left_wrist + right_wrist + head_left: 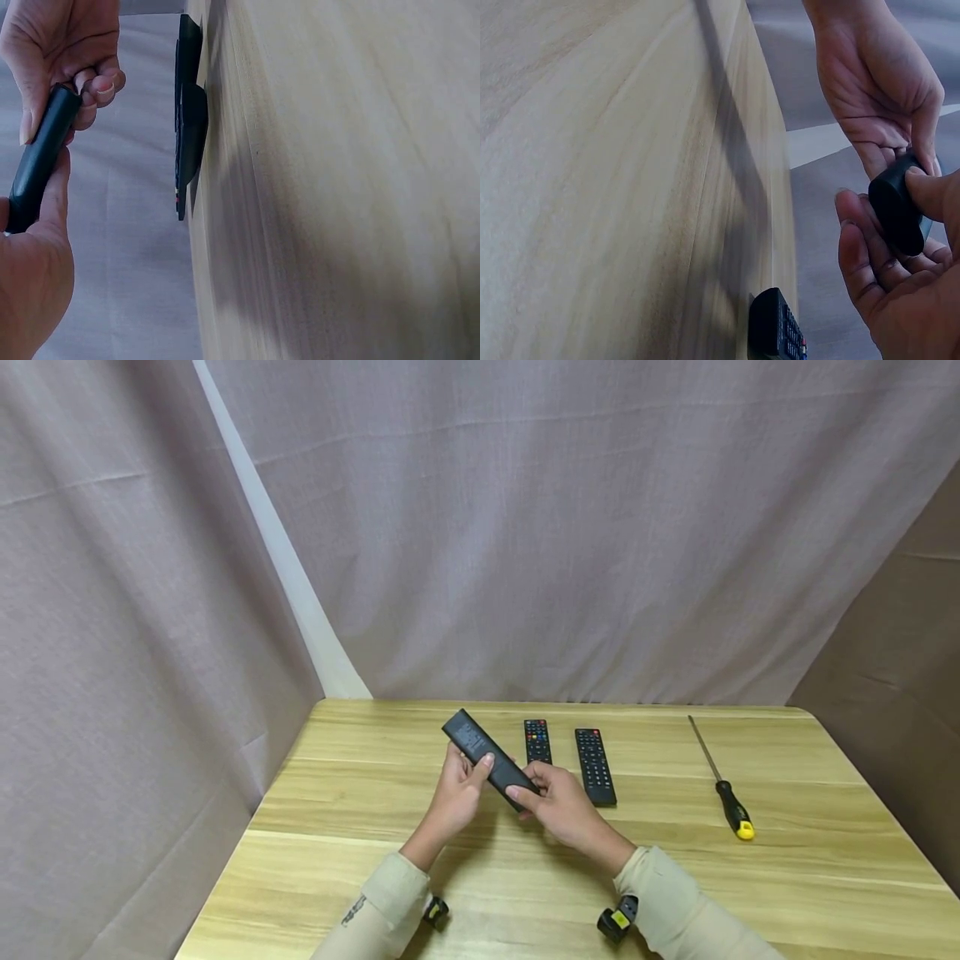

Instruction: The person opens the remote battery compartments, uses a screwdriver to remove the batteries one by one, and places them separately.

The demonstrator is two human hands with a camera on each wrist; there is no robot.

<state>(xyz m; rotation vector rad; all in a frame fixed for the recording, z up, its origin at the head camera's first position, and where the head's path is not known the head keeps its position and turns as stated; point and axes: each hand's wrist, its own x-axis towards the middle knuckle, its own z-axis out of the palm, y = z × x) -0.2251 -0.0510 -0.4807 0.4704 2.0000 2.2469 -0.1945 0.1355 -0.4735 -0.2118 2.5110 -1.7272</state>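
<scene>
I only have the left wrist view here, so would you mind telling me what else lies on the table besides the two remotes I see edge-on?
Observer: A screwdriver with a black and yellow handle lies on the wooden table, to the right of the two flat remotes.
Operator: Thank you. How is the held remote angled?
Observer: The held remote slants away to the left above the table, with the left hand gripping its middle and the right hand its near end.
Operator: Which flat remote is nearer the hands?
Observer: The smaller remote, whose coloured buttons face up, lies just behind the right hand; the larger remote lies to its right.
</scene>
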